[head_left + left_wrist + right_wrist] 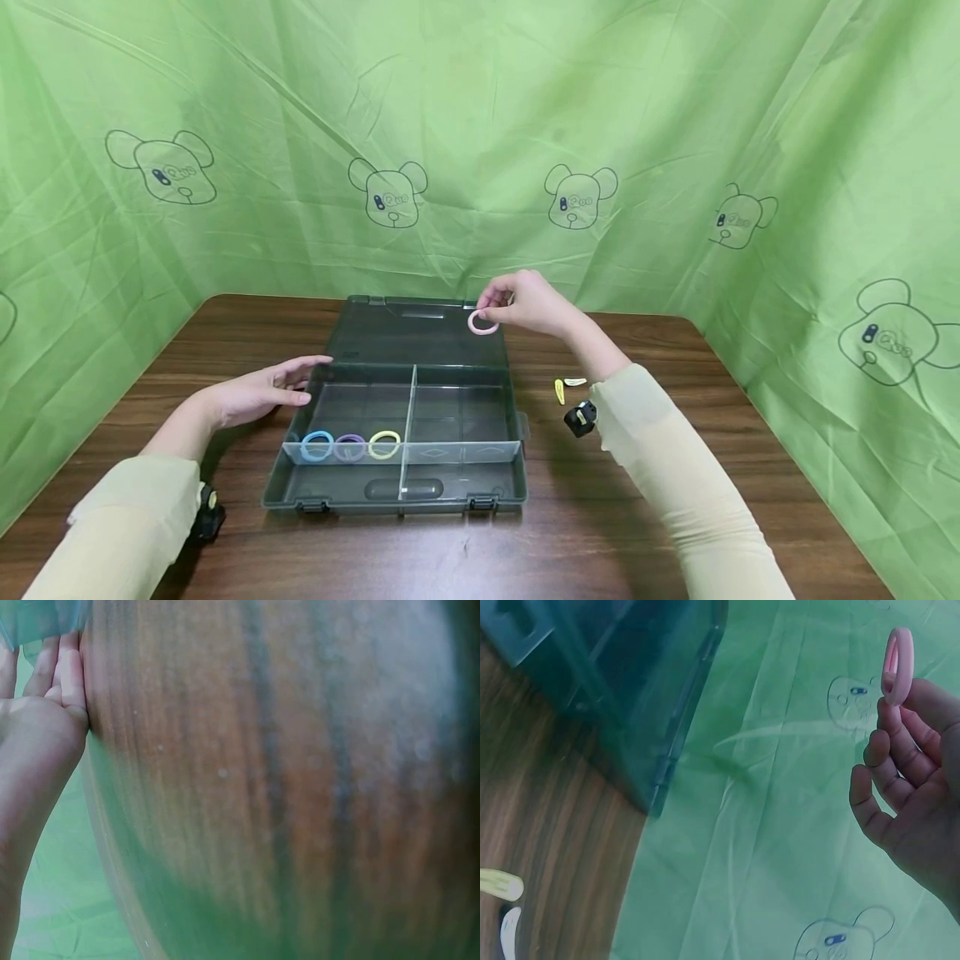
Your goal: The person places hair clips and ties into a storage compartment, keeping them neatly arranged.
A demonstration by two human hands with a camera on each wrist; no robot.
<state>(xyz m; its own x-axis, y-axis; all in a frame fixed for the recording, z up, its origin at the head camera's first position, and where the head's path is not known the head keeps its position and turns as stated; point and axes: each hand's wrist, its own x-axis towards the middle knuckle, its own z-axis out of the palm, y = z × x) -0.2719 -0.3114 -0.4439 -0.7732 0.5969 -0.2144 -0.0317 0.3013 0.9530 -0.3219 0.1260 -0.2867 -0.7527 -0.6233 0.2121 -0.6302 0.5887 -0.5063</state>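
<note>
Above the raised lid of a grey see-through divided box point(520, 392), my right hand point(528, 302) pinches a pink hair tie point(483, 331) between thumb and fingertips. The right wrist view shows the same pink hair tie point(902, 667) edge-on, the other fingers loosely bent. My left hand point(258, 392) rests at the box's left wall with fingers extended and thumb apart. A blue hair tie point(303, 446), a purple hair tie point(337, 450) and a yellow hair tie point(372, 446) stand in a row at the cross divider on the box's left side.
A yellow snap hair clip point(559, 392) and a white hair clip point(575, 382) lie on the brown wooden table point(360, 558) right of the box. The lid point(420, 333) lies back behind the box. A green curtain point(480, 100) surrounds the table's back and sides.
</note>
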